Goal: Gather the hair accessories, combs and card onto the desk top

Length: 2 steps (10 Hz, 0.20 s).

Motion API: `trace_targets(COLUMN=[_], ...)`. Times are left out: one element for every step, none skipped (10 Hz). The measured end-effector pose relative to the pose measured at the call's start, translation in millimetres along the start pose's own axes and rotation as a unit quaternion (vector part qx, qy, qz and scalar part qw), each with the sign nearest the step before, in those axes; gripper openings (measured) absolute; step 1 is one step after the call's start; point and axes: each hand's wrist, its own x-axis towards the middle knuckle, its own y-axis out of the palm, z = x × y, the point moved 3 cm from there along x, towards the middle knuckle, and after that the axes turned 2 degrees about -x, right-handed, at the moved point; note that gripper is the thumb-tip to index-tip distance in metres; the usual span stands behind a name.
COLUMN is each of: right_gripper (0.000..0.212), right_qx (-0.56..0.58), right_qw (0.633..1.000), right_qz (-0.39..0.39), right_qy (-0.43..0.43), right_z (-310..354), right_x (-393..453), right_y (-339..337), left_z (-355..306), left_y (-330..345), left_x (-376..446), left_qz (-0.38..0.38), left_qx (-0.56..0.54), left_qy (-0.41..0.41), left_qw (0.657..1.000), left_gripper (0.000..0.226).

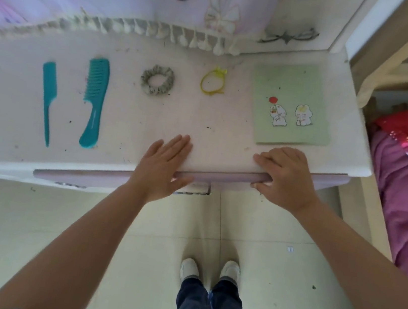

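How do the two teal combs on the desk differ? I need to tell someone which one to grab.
The tail comb is slim, with fine teeth and a handle that tapers to a thin point; the wide-tooth comb is broader, with thick, spaced teeth and a curved, rounded handle. The tail comb lies left of the wide-tooth comb, farther from the grey scrunchie. Both are teal, lie flat with handles toward the person, and neither hand touches them.

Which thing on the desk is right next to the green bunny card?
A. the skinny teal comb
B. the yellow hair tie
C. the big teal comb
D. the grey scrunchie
B: the yellow hair tie lies just left of the green bunny card, with the grey scrunchie and both teal combs farther left.
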Motion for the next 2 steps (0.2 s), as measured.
trace_targets(right_gripper=[0.056, 0.047], right_qx=[0.026, 0.115], right_qw=[0.996, 0.979], right_qz=[0.079, 0.126], right_qy=[0.039, 0.109], right_z=[8.3, 6.6], right_x=[3.5, 22.2], right_y=[-3.2, -19.2], left_z=[-2.2, -7.3], left_y=[5.0, 7.6], left_x=[13.6, 21.1], left_qz=[-0.044, -0.091], left_qx=[-0.046, -0.050], left_qy=[-0.147, -0.218], left_qw=[0.987, 0.971], left_gripper=[0.056, 0.052])
